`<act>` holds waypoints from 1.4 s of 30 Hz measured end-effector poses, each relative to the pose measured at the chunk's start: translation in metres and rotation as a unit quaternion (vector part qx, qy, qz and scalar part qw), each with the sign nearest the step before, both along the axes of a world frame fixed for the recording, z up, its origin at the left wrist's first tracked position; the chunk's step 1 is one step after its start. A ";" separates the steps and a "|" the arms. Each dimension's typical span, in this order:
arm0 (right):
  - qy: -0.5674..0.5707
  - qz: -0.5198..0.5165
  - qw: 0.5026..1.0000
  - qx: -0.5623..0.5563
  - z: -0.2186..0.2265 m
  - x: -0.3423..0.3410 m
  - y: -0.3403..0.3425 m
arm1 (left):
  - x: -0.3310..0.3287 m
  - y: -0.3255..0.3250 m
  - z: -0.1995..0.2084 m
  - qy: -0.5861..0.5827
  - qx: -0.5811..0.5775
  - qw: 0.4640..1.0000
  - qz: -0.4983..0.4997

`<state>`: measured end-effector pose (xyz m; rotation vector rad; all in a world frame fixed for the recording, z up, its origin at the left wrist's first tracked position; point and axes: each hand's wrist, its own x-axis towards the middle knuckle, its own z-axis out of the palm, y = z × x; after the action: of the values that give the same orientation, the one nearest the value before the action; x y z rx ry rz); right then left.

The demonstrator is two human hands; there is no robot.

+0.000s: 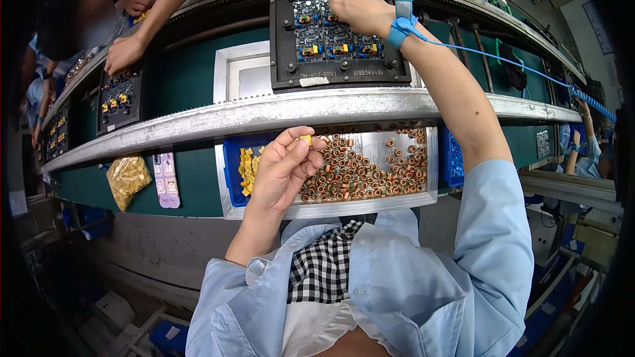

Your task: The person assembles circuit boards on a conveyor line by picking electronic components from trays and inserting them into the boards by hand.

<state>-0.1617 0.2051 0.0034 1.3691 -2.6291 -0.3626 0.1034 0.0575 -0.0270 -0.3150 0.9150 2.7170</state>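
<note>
My left hand (281, 168) is raised above a metal tray (431, 165), pinching a small yellow block-shaped component (306, 139) between thumb and forefinger. Below it, copper-wound ring coils (357, 175) lie loose in the tray, and a blue bin (233, 175) at its left end holds more yellow components (249, 168). My right hand (360, 10) reaches over a black fixture (281, 59) carrying several circuit boards (337, 49). Its fingers are bunched down at the upper row of boards, and whatever they grip is hidden. A blue wrist strap (400, 30) circles that wrist.
A metal rail (297, 111) runs between tray and fixture. A bag of yellow parts (128, 180) and a phone-like case (167, 180) lie at left. A co-worker's hand (124, 54) is over another fixture (119, 102). The strap's blue cord (489, 54) stretches right.
</note>
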 end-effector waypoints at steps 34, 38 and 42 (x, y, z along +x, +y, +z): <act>-0.190 0.014 0.906 -0.378 0.021 0.032 -0.021 | -0.042 -0.006 0.005 0.037 -0.013 0.993 0.115; -0.118 -0.036 0.962 -0.245 0.012 0.008 -0.039 | -0.042 -0.009 -0.002 0.059 -0.024 0.991 0.116; -0.077 -0.023 0.985 -0.151 0.006 0.001 -0.046 | -0.042 -0.009 -0.005 0.080 -0.032 0.990 0.108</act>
<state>-0.1612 0.1593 0.0093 1.2838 -2.6985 0.1389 0.0612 0.0486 -0.0323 -0.2215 1.0710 2.9503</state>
